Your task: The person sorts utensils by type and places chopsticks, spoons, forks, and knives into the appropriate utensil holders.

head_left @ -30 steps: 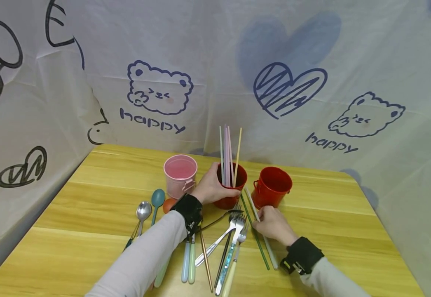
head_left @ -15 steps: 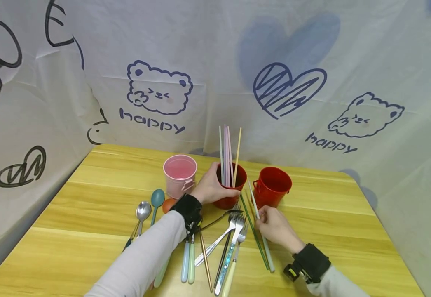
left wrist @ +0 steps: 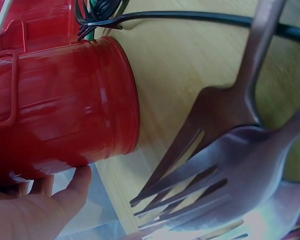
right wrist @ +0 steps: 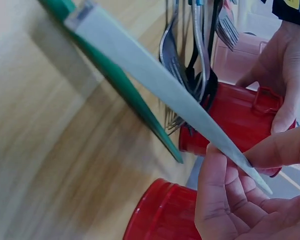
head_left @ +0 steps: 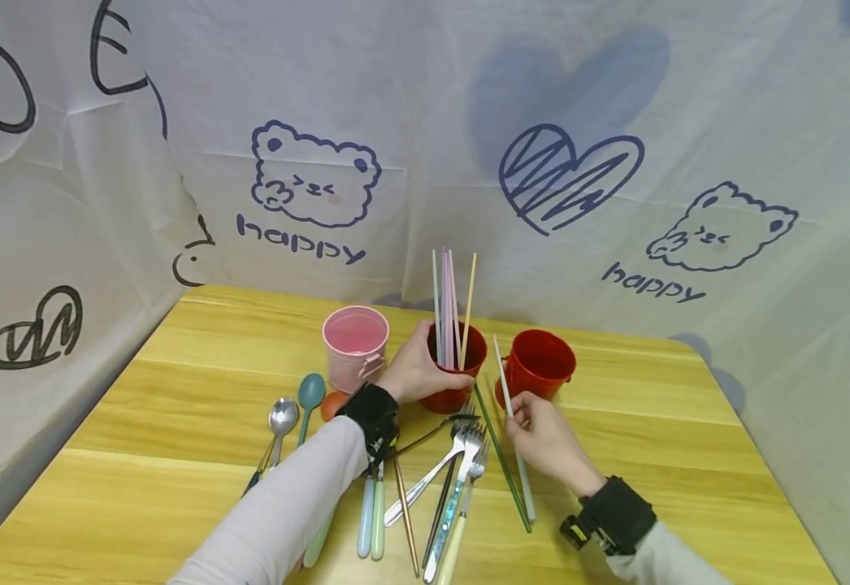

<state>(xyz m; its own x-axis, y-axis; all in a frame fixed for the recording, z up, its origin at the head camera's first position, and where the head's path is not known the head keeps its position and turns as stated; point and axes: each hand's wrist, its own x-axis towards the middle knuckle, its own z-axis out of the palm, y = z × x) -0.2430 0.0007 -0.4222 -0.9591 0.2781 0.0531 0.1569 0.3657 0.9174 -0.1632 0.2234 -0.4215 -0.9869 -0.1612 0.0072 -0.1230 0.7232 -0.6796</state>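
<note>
My left hand [head_left: 419,367] grips a small red bucket [head_left: 445,400], its fingers around the side. Several pastel chopsticks [head_left: 447,313], pink, pale green and yellow, stand upright inside it. Between thumb and fingers my right hand [head_left: 548,439] pinches a pale grey-green chopstick [right wrist: 155,80]. That chopstick is raised at its far end, which reaches up between the two red buckets. A dark green chopstick [head_left: 500,455] lies on the table just left of it. Close behind the right hand stands a second red bucket [head_left: 540,370] with nothing visible inside.
A pink bucket [head_left: 344,366] stands left of the left hand. Several forks [head_left: 472,439] lie in front of the gripped bucket, with a gold-coloured handle [head_left: 405,512] beside them. A silver spoon [head_left: 283,416] and a teal spoon [head_left: 311,390] lie at the left of the wooden table [head_left: 674,406].
The right hand has lifted the pale chopstick's far end off the table and shifted it slightly forward, away from the dark green one. The left hand stays on its bucket.
</note>
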